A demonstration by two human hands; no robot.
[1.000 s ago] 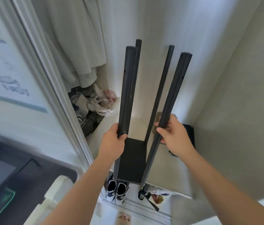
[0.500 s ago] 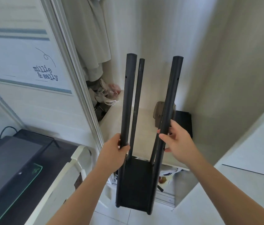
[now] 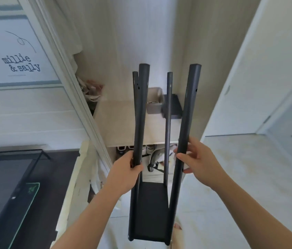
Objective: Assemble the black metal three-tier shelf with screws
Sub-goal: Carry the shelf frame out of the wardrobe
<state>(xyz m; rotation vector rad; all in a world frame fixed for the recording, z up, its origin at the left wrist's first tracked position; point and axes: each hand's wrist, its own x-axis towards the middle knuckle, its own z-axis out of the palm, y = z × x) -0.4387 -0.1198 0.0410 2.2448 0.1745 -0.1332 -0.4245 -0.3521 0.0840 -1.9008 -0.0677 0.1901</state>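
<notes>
Four black poles stand up from one black bottom panel: the partly built shelf, held in the air in front of the person, tilted so the pole tops lean away. Both hands are on it. The left hand is wrapped tight round the front left pole about midway up, thumb across the front. The right hand curls round the front right pole at a similar height, looser grip, thumb in front and fingertips showing past the pole's inner side. The two rear poles are thinner in view and untouched. Small holes show near the pole tops. No upper tiers are on the poles.

Behind the shelf is a pale closet ledge with a grey bin and a black box side by side. Shoes sit under the ledge. To the left is a sign reading "millie & sally". Lower left is a dark counter with a green-edged mat on it.
</notes>
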